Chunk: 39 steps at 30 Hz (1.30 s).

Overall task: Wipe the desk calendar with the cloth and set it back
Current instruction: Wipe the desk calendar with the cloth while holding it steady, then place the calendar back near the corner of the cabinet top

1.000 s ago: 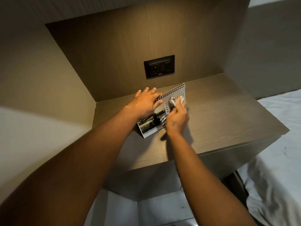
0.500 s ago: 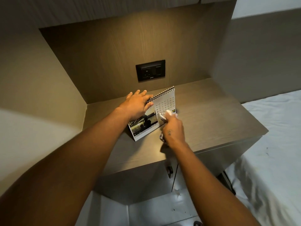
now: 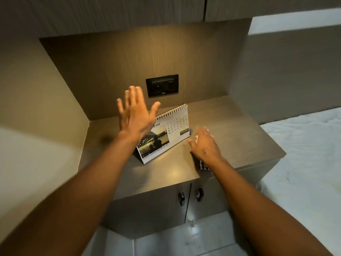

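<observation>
Hovering spread and empty, the left hand [image 3: 135,112] is floating above the calendar [image 3: 164,133], standing on the surface [image 3: 230,126]; light, stiff card, best pinched by its edges. Right hand [image 3: 205,145] is flattening over the cloth [image 3: 203,166].

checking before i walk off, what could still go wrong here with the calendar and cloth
1. The calendar stands free on the cabinet top, with the left hand lifted open just above its spiral edge; a careless pull-back could tip it.
2. The cloth lies under the right hand close to the front edge, so dragging the hand back might sweep it onto the floor.
</observation>
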### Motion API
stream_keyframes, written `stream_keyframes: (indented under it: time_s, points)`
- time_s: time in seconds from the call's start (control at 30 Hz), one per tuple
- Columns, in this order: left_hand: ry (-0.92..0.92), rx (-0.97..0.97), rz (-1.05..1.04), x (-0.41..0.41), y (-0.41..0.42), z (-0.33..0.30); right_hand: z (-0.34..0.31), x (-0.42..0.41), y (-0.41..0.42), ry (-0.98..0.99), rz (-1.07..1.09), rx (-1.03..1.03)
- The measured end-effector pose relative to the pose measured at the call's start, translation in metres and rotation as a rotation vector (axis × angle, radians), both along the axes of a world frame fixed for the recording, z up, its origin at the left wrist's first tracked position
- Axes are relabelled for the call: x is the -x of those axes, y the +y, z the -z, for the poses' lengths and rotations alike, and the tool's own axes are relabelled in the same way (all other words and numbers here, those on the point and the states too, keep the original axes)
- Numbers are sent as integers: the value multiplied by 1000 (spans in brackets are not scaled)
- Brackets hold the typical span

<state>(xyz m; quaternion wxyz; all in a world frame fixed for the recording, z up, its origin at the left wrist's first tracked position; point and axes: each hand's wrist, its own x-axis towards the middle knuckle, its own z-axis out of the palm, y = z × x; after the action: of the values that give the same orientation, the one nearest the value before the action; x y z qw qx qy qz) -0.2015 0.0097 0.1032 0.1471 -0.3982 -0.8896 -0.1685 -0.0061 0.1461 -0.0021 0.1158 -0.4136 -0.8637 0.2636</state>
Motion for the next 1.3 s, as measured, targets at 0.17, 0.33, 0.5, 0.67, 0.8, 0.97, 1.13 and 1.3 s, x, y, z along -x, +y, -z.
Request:
stream_keyframes:
  time_s: [0.17,0.33,0.5,0.67,0.8,0.97,1.13,1.3]
  points:
    - [-598,-122,-422,-9,-36,-2,-58,31,21,429,194,264]
    - [-928,-201,-388,-10,-51,8,-80,69,29,314,219,542]
    - [-773,-295,-500,23,-67,6,-77,91,9,321,146,684]
    - [-845,-401,-601,71,-97,3,-82,128,-24,261,-23,893]
    - [-708,-228,-717,93,-122,-9,-91,169,-46,228,-74,960]
    - [-707,-240,-693,116,-125,-14,-100,201,-62,271,-27,962]
    - [-684,-203,-667,121,-124,-13,-100,209,-65,297,1,965]
    - [-638,-81,-700,110,-118,-18,-101,198,-58,247,-45,930]
